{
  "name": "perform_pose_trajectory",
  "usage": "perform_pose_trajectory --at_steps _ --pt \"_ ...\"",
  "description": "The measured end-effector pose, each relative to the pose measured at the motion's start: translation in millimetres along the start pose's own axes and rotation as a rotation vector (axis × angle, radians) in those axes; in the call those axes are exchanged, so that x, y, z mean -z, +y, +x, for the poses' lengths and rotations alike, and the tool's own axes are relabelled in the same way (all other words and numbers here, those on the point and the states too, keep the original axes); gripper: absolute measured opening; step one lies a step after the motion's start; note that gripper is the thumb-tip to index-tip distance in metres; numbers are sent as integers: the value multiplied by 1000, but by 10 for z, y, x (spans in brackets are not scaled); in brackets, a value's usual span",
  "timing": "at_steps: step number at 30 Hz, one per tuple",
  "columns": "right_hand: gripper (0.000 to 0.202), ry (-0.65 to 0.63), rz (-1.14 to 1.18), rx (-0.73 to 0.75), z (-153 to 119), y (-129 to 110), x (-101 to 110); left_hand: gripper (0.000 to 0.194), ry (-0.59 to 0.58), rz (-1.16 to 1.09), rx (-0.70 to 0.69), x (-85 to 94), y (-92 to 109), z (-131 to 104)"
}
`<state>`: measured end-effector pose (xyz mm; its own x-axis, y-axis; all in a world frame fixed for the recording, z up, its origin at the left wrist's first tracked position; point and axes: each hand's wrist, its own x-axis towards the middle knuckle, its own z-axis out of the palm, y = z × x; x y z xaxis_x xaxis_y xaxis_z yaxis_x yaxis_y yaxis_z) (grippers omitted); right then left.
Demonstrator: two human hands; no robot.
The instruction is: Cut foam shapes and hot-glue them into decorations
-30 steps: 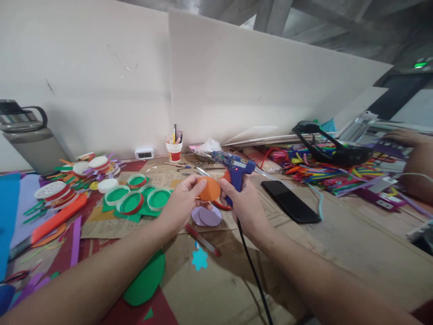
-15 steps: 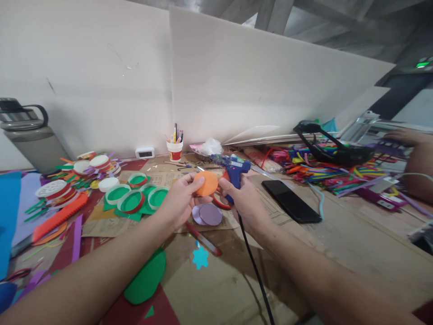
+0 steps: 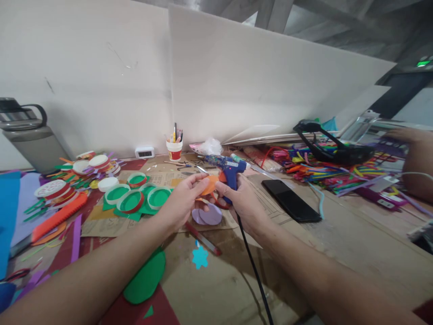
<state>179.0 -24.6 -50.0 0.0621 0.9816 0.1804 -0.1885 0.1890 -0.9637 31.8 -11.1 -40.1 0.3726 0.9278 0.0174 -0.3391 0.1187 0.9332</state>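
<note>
Between the thumb and fingers of my left hand [image 3: 184,198] is an orange disc [image 3: 210,184], partly hidden by the fingers. My right hand [image 3: 245,198] is wrapped round the handle of a blue glue gun [image 3: 231,170], whose nozzle end points left above the disc. The right fingertips meet the disc's right side. Below the hands lie overlapping lilac discs [image 3: 211,215]. A red-tipped stick [image 3: 206,240] and a light-blue flower shape [image 3: 200,257] lie nearer to me. Left of my left hand sit several green-bottomed rings [image 3: 130,201].
A black phone [image 3: 291,201] lies to the right, with colourful pipe cleaners [image 3: 324,169] behind it. A pen cup [image 3: 174,150] stands at the back. An orange cutter [image 3: 61,216] and a bottle [image 3: 34,140] are at left. Another person's arm [image 3: 419,158] shows at far right.
The orange disc has tilted and is more covered by my fingers. My left hand has moved slightly right, closer to my right hand. The glue gun has shifted a little left.
</note>
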Motion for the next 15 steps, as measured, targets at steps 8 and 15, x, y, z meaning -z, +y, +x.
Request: perform_pose_trajectory --at_steps 8,15 --pt "45 -18 104 -86 1 -6 -4 52 -66 156 18 53 -5 11" --pt "46 -3 56 -72 15 1 7 47 -131 160 49 23 35 -28"
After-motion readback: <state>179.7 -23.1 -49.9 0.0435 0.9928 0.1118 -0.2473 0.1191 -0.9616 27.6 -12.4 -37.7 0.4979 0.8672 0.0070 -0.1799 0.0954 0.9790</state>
